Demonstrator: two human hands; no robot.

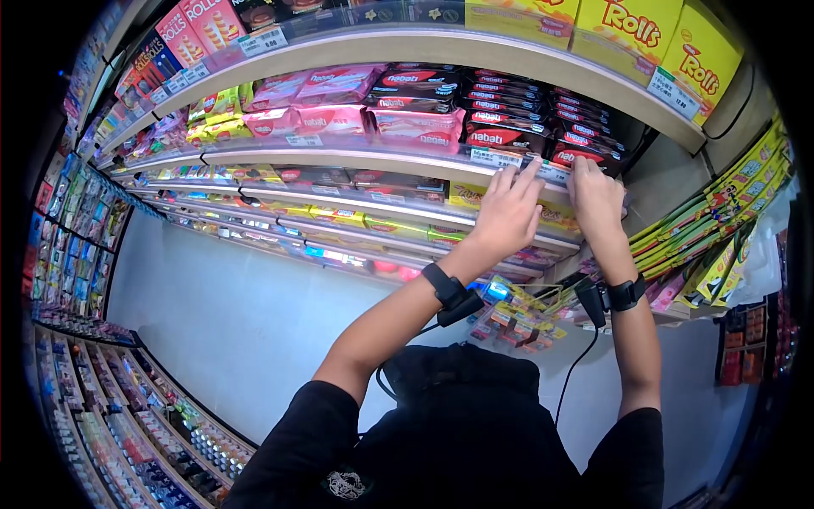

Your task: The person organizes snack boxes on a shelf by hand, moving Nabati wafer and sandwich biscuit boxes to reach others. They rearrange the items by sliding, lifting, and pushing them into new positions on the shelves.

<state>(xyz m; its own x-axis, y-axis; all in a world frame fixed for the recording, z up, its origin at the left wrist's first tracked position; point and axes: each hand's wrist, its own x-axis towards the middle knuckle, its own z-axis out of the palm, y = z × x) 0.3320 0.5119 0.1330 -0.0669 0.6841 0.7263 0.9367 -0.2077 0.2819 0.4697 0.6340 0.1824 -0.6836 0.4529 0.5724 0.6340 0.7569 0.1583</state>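
Note:
At the front edge of a snack shelf, a white price tag (553, 172) sits in the clear label strip between my two hands. My left hand (510, 208) reaches the tag's left end with its index finger stretched out and thumb apart. On the tag's right end, my right hand (598, 197) has its fingers bent and pressed together; its thumb is mostly hidden. Just behind the fingers lie stacked black-and-red Nabati wafer packs (507, 131), with more packs (585, 153) to the right. Another price tag (495, 159) is left of my left hand.
Pink Nabati packs (415, 127) fill the shelf to the left. Yellow Rolls boxes (629, 32) stand on the shelf above. Hanging yellow-green snack packets (712, 199) jut out at the right. Below are lower shelves and a pale floor (220, 284); a stocked rack (127, 433) stands at lower left.

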